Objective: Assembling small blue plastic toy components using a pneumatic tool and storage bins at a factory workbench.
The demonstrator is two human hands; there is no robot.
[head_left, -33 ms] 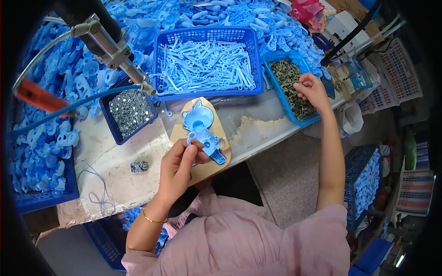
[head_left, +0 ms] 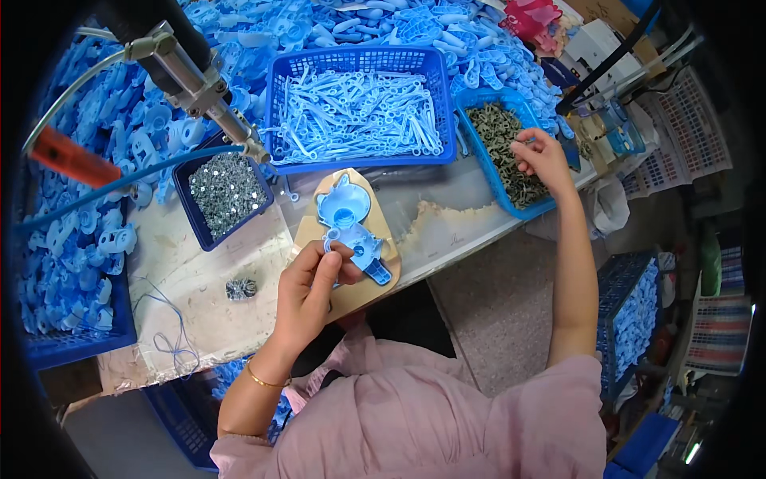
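Note:
My left hand (head_left: 309,291) is closed in a pinch, and the ring end of a small light-blue plastic stick (head_left: 332,235) shows at its fingertips. Just beyond it, a blue moulded plastic shell (head_left: 345,201) lies hollow side up on a wooden board (head_left: 388,231); my fingers cover part of both. Over the right side of a light-blue tray (head_left: 487,185) hangs my right hand (head_left: 544,162), thumb and fingertips together. Small bent metal clips (head_left: 501,144) fill that tray. Whatever those fingertips hold, if anything, is too small to make out.
A blue basket (head_left: 363,165) of ring-ended sticks stands behind the board. Left of it are a dark tray (head_left: 206,237) of small metal pieces and a metal cylinder (head_left: 179,76) on an arm. Blue plastic parts (head_left: 343,24) heap up behind. A thin cord (head_left: 177,347) lies front left.

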